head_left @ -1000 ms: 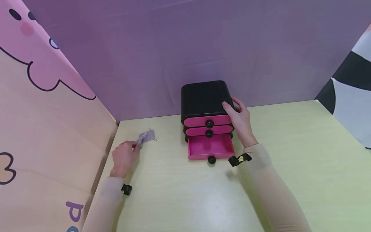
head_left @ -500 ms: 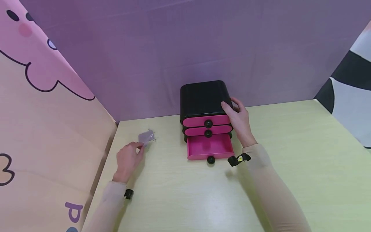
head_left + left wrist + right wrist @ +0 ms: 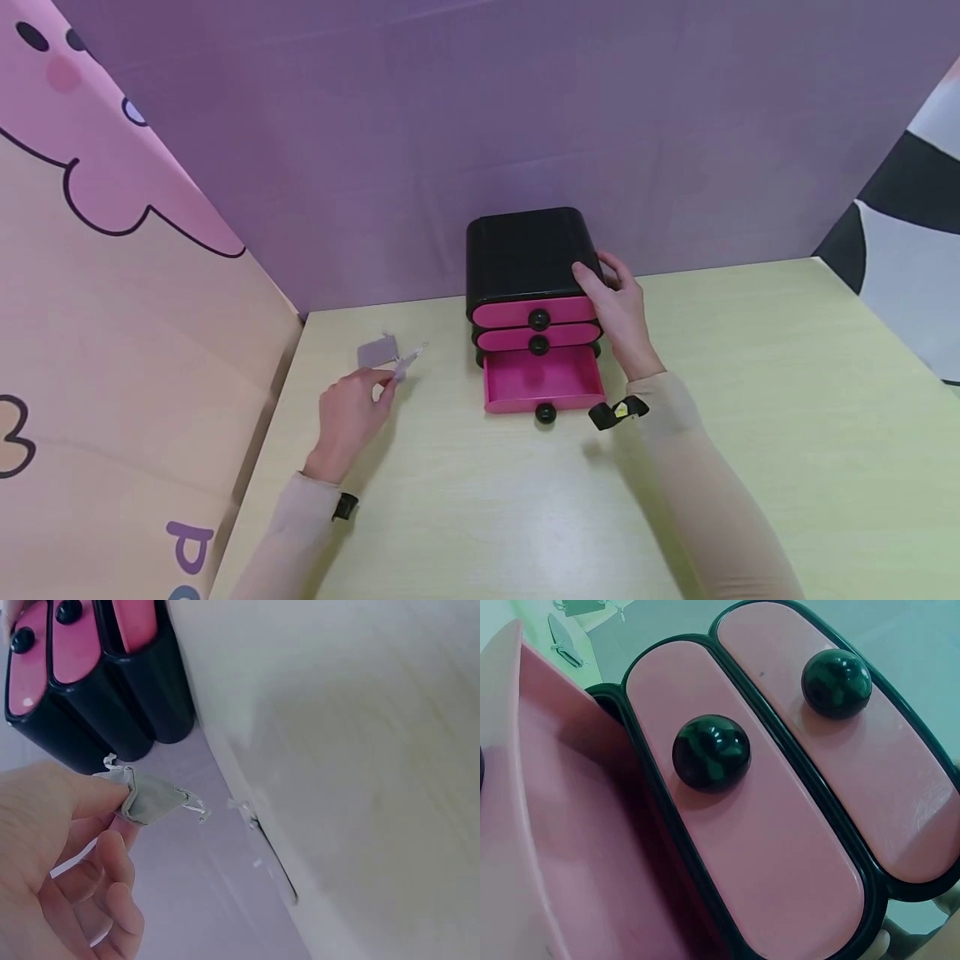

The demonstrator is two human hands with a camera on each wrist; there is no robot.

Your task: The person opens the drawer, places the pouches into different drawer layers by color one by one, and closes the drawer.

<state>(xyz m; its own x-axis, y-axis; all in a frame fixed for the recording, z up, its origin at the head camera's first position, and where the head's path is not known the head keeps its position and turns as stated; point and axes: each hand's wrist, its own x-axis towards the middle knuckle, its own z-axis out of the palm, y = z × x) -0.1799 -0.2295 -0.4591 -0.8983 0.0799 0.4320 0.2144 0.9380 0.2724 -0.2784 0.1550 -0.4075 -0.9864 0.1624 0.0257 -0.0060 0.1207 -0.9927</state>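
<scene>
In the head view my left hand (image 3: 351, 421) pinches a small grey drawstring pouch (image 3: 405, 365) between thumb and index finger, just above the table. The left wrist view has this pouch (image 3: 154, 799) at close range, its pale cords dangling. A second grey pouch (image 3: 377, 352) lies on the table behind the hand. My right hand (image 3: 622, 317) grips the right side of a black mini drawer unit (image 3: 532, 254), thumb over its top edge. The bottom pink drawer (image 3: 545, 379) is pulled out, and no object shows inside. The upper two pink drawers (image 3: 742, 817) are closed, each with a black ball knob.
The drawer unit stands against the purple back wall (image 3: 450, 125) on a pale wooden table (image 3: 480, 500). A printed panel (image 3: 135, 350) borders the table at the left. A black and white panel (image 3: 900, 233) rises at the far right.
My left hand has moved right, carrying the pouch from the left of the lying pouch across to its right side. The right hand and the drawer unit stay put.
</scene>
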